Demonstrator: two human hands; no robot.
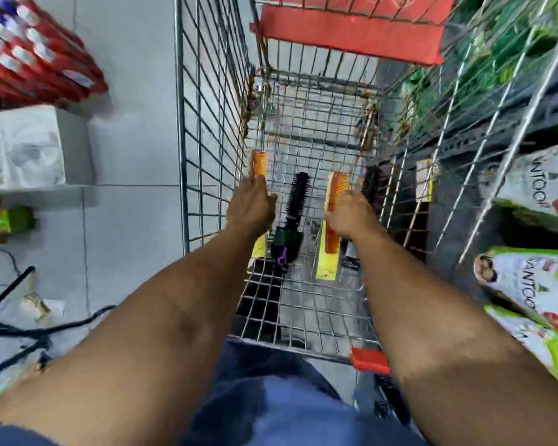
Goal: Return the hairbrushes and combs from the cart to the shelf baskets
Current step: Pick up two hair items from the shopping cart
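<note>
Reaching into the cart (pixel 213 130), each hand (pixel 250 207) (pixel 348 215) clamps an orange comb (pixel 259 163) (pixel 337 188).

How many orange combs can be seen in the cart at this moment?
2. One orange comb is at the cart's left wall, under the left hand. The other comb is right of the black round brush, under the right hand. Hands may hide more.
</note>
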